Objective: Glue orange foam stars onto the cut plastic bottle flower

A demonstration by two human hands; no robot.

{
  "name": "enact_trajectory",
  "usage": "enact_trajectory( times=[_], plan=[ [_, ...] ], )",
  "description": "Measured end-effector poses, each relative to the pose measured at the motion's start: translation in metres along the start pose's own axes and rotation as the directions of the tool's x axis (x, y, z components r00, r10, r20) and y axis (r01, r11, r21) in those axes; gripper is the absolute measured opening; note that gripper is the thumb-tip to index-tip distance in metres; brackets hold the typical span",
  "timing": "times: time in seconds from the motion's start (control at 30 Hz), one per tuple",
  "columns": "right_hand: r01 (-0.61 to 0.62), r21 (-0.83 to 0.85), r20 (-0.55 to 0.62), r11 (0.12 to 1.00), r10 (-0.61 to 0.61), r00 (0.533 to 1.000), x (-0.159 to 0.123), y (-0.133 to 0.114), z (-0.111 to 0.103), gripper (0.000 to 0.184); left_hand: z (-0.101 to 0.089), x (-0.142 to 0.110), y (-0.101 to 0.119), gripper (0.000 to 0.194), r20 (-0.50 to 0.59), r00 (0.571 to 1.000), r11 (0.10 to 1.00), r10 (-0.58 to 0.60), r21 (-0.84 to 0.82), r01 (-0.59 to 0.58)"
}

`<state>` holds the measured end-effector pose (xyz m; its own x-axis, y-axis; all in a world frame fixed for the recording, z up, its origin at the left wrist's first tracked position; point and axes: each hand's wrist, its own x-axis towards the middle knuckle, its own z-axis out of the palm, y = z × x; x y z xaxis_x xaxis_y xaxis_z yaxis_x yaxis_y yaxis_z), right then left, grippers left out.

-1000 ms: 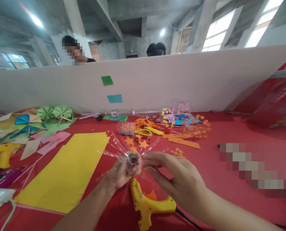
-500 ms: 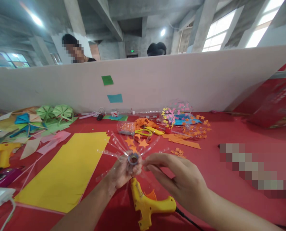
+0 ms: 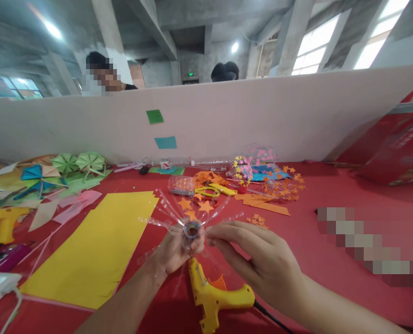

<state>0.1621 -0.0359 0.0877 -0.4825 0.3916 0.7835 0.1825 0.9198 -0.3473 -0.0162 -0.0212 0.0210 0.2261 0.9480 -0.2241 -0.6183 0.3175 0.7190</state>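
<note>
My left hand [image 3: 174, 250] is closed round a clear plastic bottle top [image 3: 191, 229], its open neck facing me. Thin cut strips fan out from it, and orange paper stars [image 3: 205, 206] sit on the upper strips. Just right of the neck, my right hand [image 3: 258, 253] has its thumb and fingers pinched together; anything between the fingertips is too small to make out. Below both hands a yellow glue gun [image 3: 220, 297] lies on the red table, nozzle pointing up toward the bottle top.
Yellow paper sheets [image 3: 98, 241] lie at left, near another yellow glue gun [image 3: 9, 222] and a white plug [image 3: 1, 284]. Farther back are yellow-handled scissors [image 3: 208, 190], loose orange stars [image 3: 257, 220] and star-covered bottle pieces [image 3: 282, 183]. A white partition [image 3: 262, 118] stands behind.
Both hands stay almost in place; the bottle top and its stars have shifted very slightly to the left. Behind the partition, one person's head has tilted lower.
</note>
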Motion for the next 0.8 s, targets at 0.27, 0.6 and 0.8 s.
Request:
enact_trajectory(
  times=[0.27,0.6,0.8],
  plan=[
    [0.022,-0.031,-0.015,0.999,-0.023,1.000,0.0029,0.0001,-0.0014,0.013,-0.0001,-0.0002,0.0039,0.018,0.015,0.999,1.000,0.030,-0.001,-0.030],
    [0.036,0.047,0.003,0.998,-0.036,0.999,0.0039,-0.0008,-0.0026,0.020,0.0014,-0.0021,0.0064,0.012,0.028,0.999,0.999,0.027,-0.017,-0.027],
    [0.038,-0.008,-0.005,0.999,-0.039,0.999,0.0024,0.0015,-0.0022,0.016,0.0073,-0.0059,0.0056,0.015,-0.008,0.999,0.997,0.054,0.052,-0.053]
  ],
)
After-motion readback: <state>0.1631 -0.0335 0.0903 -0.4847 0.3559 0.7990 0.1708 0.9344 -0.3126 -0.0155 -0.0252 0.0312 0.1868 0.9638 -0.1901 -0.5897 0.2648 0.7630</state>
